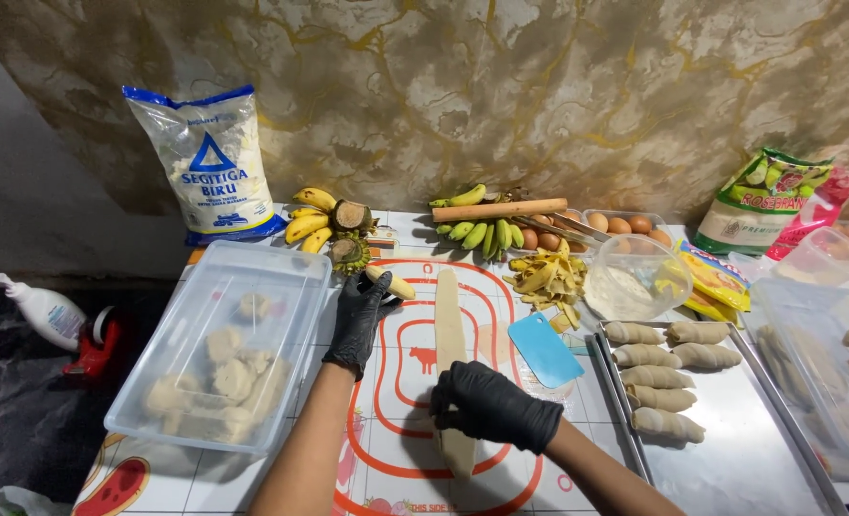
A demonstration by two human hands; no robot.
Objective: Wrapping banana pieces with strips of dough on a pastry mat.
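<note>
My left hand [359, 318], in a black glove, holds a peeled banana [391, 282] at the far end of a long thin strip of dough [449, 334]. The strip lies lengthwise on a white mat with red rings [501, 315]. My right hand [494, 404], also gloved in black, presses down on the near end of the strip. A blue plastic scraper [545, 349] rests on the mat just right of the dough.
A lidded clear tub of dough lumps [224, 344] stands at left. A steel tray [749, 449] with several wrapped rolls [658, 376] lies at right, beside another clear tub [826, 373]. Behind: banana bunches [482, 234], peels [548, 282], rolling pin [499, 210], eggs [620, 225], flour bag [212, 162], bowl [634, 279].
</note>
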